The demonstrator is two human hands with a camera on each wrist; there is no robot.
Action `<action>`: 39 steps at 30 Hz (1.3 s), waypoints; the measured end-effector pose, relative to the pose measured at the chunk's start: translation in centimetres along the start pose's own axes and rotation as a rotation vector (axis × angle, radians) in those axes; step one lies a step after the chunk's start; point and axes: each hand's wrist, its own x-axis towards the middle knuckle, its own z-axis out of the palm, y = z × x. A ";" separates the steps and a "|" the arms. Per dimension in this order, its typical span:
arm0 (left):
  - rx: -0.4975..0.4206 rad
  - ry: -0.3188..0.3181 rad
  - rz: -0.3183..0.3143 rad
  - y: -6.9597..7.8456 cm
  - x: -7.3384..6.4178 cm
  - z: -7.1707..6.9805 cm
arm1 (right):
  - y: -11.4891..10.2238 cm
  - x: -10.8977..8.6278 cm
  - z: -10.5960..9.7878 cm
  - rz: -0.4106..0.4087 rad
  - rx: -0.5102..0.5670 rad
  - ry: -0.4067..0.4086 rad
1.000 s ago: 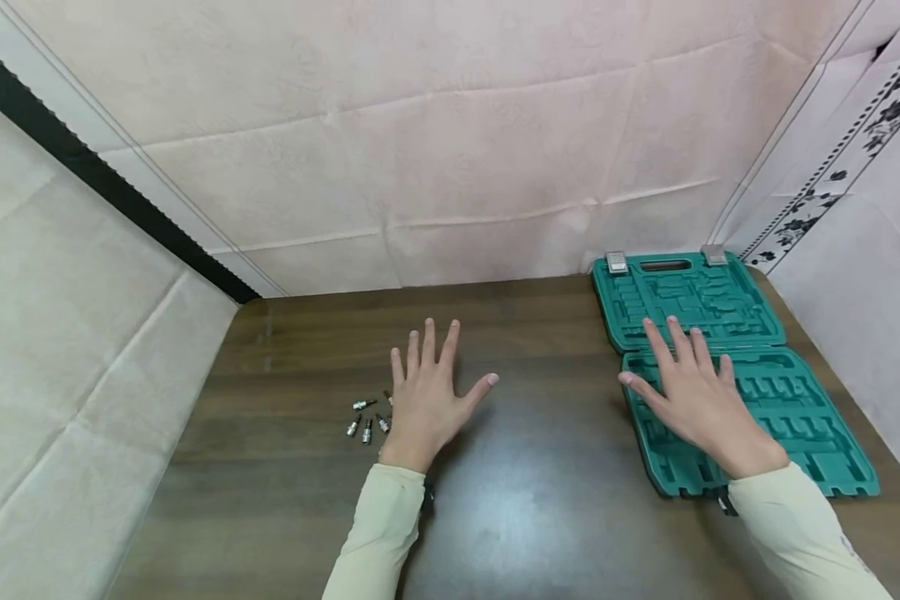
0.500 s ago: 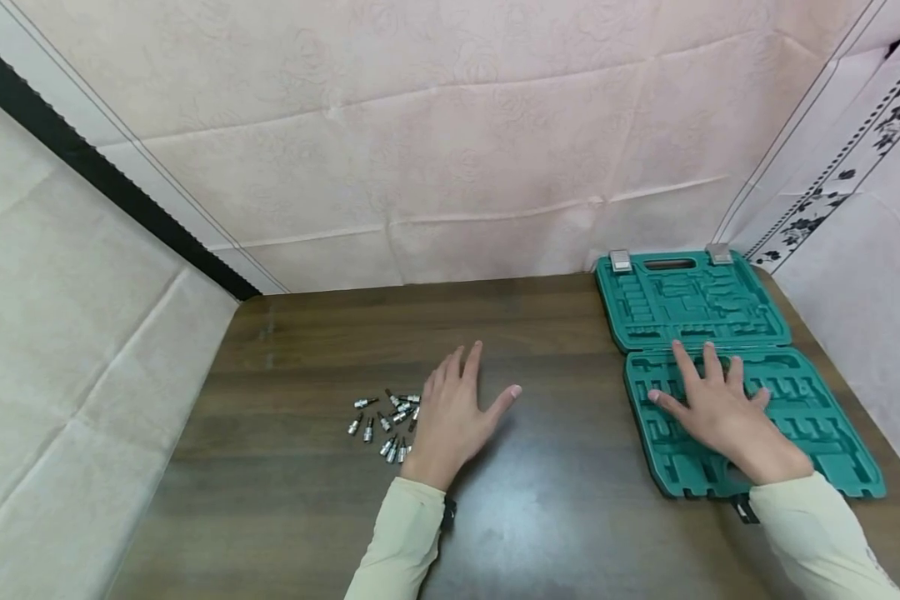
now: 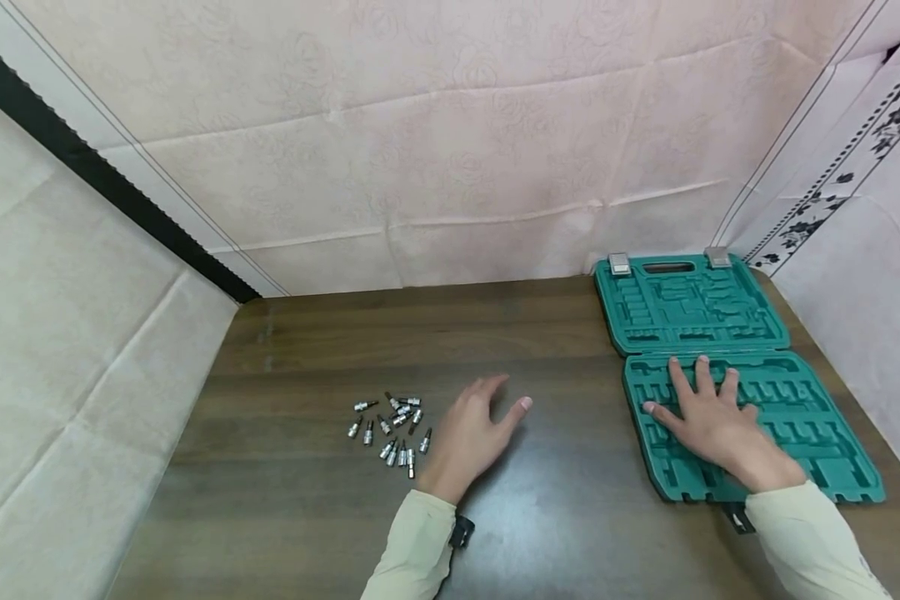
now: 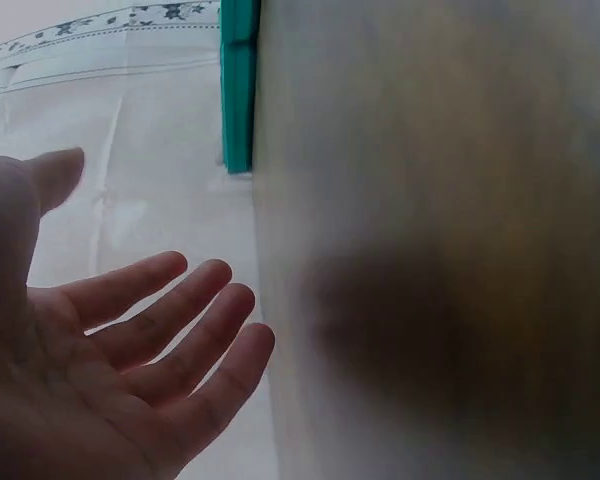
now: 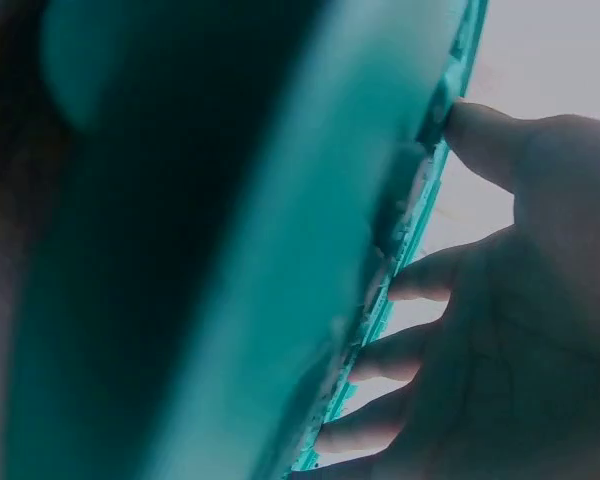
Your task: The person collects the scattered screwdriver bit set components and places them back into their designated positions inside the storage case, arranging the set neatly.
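Where the green case (image 3: pixel 742 343) is set: right part of the counter (image 3: pixel 307 500); it is laid unfolded, lid (image 3: pixel 690 308) at the far side, moulded tray (image 3: pixel 802 400) nearer.
Right hand (image 3: pixel 720 429): held palm down over the tray's left portion, fingertips pointed toward the hinge line; whether the tray is being touched cannot be told.
Right grip: fingers and thumb spread apart.
Metal bits (image 3: pixel 400 419): scattered in a loose cluster on the counter, left of the left hand (image 3: pixel 468 433), well apart from the case; some are bunched together, others set singly around the edge.
Left hand: held just beside the cluster; the nearest single bit (image 3: pixel 425 441) is seen close by the back of the hand.
Left grip: thumb apart from the fingers, which are slightly bent; in the left wrist view the palm is fully exposed.
Lid details: two grey latches (image 3: pixel 618 264) mounted on the far edge, a handle slot (image 3: pixel 668 267) cut between them.
Wrists: pale sleeves (image 3: pixel 412 550) worn on both arms; a black device (image 3: pixel 462 532) is strapped at the left wrist.
Backdrop: counter edged by pale cloth (image 3: pixel 420 142); a floral border (image 3: pixel 840 179) is printed at right, a black strip (image 3: pixel 112 175) run diagonally at left.
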 end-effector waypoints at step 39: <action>-0.497 -0.293 -0.120 4.8 -1.6 6.4 | -4.0 -2.0 2.5 -0.136 -0.130 0.115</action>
